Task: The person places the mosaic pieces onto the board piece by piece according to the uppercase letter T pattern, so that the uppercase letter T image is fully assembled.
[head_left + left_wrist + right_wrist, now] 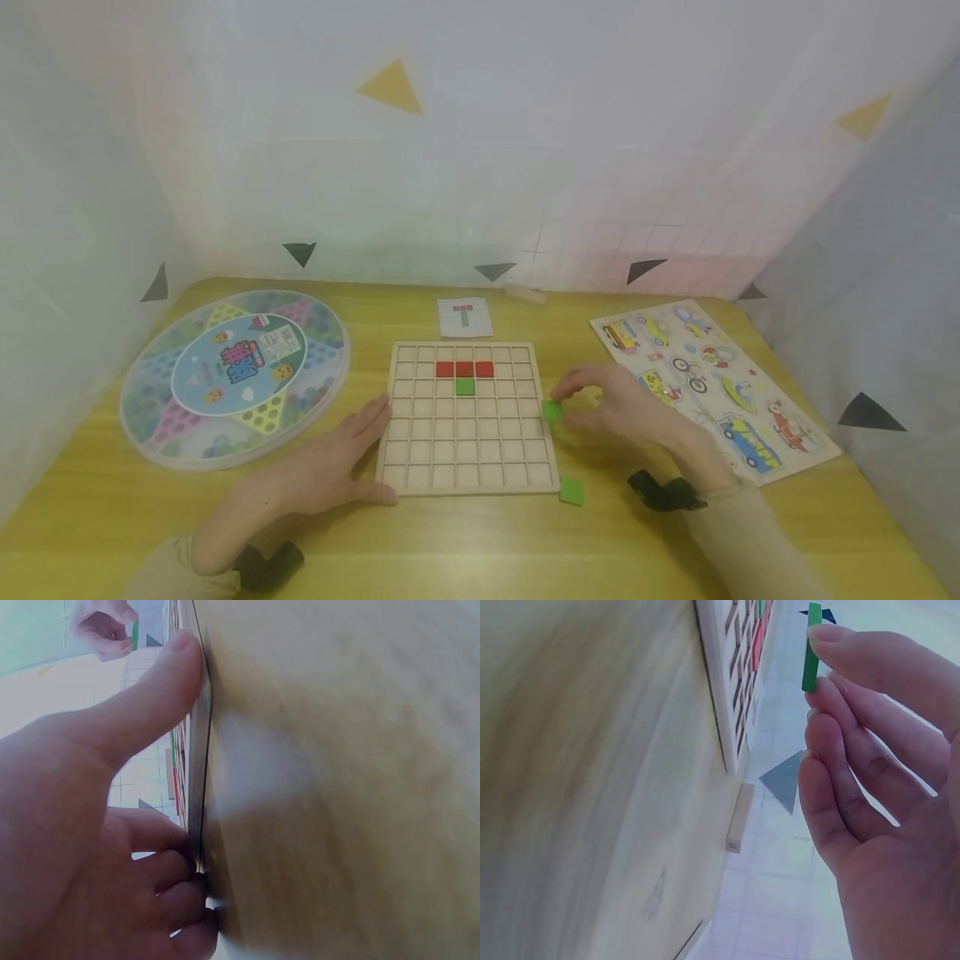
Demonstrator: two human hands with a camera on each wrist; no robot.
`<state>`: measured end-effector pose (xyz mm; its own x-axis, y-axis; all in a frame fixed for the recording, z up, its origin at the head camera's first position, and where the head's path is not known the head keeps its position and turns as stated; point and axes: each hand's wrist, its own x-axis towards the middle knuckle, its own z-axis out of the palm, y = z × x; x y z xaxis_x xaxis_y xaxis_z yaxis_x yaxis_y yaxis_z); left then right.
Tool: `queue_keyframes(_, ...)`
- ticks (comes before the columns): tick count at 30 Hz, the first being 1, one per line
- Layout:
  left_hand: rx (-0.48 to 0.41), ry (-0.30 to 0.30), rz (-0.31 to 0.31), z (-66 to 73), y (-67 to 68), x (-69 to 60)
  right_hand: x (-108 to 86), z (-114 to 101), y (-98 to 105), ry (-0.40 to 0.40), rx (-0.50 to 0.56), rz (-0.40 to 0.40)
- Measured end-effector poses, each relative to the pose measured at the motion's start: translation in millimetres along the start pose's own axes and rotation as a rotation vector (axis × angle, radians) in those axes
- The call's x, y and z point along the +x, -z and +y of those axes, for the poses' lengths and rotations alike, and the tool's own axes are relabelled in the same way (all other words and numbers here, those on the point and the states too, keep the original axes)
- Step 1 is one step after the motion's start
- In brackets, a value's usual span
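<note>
A wooden grid board (444, 429) lies on the table, with a row of three red tiles (464, 369) in its upper part and one green tile (465, 387) under the middle one. My left hand (322, 471) rests spread at the board's near left corner, fingers along the left edge and thumb at the front edge. Between thumb and fingertips my right hand (626, 408) pinches another green tile (811, 649), held up at the board's right edge. A loose green tile (572, 491) lies on the table by the near right corner.
Behind the board lies a small card (464, 317) with a red-and-green T pattern, and a wooden stick (525, 293) beside it. A round Chinese checkers box (240, 375) is on the left. On the right, a picture puzzle board (712, 387) lies under the right forearm's reach.
</note>
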<state>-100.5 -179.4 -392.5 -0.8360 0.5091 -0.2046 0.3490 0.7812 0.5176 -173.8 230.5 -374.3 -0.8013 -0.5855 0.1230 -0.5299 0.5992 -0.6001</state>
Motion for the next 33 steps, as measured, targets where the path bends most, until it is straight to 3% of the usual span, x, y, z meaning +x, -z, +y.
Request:
queue_keyframes(5, 0.002, 0.000, -0.001, -0.3, -0.6, -0.1, 9.3, -5, -3, 0.002, 0.031, -0.019)
queue_keyframes(10, -0.002, 0.003, -0.005, 0.9, 0.0, -0.5, 19.3, -11, -6, 0.085, -0.004, 0.004)
queue_keyframes(16, 0.001, 0.002, 0.000, 0.4, 0.0, -0.2, 30.8, -25, -7, 0.127, -0.033, 0.014)
queue_keyframes(26, 0.006, 0.013, -0.006, 0.2, 0.5, 0.1, 50.9, -31, -18, 0.071, 0.013, -0.040)
queue_keyframes(33, 0.011, 0.020, -0.008, -0.2, 0.1, 0.5, 66.7, -42, -27, 0.129, 0.050, -0.041)
